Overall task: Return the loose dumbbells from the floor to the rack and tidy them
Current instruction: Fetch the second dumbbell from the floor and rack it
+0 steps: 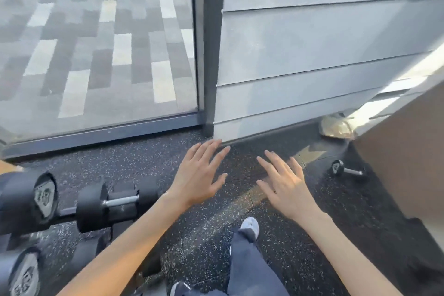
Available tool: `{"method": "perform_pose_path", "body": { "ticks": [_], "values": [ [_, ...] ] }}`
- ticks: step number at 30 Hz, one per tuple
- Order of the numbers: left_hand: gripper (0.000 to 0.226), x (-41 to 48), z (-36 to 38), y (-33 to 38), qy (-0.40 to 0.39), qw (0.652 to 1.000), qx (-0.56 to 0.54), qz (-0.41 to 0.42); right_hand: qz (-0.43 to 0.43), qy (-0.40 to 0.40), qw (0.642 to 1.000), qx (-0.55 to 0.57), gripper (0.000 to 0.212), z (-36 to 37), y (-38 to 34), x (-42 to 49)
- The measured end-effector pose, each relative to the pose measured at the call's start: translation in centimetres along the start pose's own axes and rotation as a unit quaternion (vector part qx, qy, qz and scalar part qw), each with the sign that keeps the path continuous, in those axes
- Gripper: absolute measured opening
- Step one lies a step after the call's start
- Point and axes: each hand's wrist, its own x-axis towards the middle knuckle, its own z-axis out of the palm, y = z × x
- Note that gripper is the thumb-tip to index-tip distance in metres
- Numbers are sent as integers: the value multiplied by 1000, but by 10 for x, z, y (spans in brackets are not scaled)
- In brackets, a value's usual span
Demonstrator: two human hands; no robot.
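My left hand (199, 173) and my right hand (284, 181) are stretched out in front of me over the speckled black rubber floor, palms down, fingers spread, holding nothing. A small black dumbbell with a chrome handle (347, 170) lies on the floor at the right, beyond my right hand and beside a brown panel. At the lower left, the rack (64, 214) carries a black dumbbell (115, 202) with a chrome grip, just left of my left forearm. Larger black dumbbell ends (43, 196) sit further left, and another (24, 274) on the tier below.
A grey panelled wall (312, 67) and a glass pane with a dark frame (209, 55) stand close ahead. A brown panel (406, 175) blocks the right side. A pale shoe-like object (336, 126) rests by the wall's base. My leg and grey shoe (249, 226) are below my hands.
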Motion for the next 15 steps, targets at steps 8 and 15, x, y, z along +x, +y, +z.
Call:
{"method": "perform_pose_path", "body": {
  "ticks": [8, 15],
  "values": [
    [62, 193, 10, 94, -27, 991, 19, 131, 145, 4, 989, -7, 63, -43, 176, 13],
    [62, 310, 16, 181, -9, 975, -2, 224, 227, 60, 972, -6, 50, -85, 284, 6]
  ]
}}
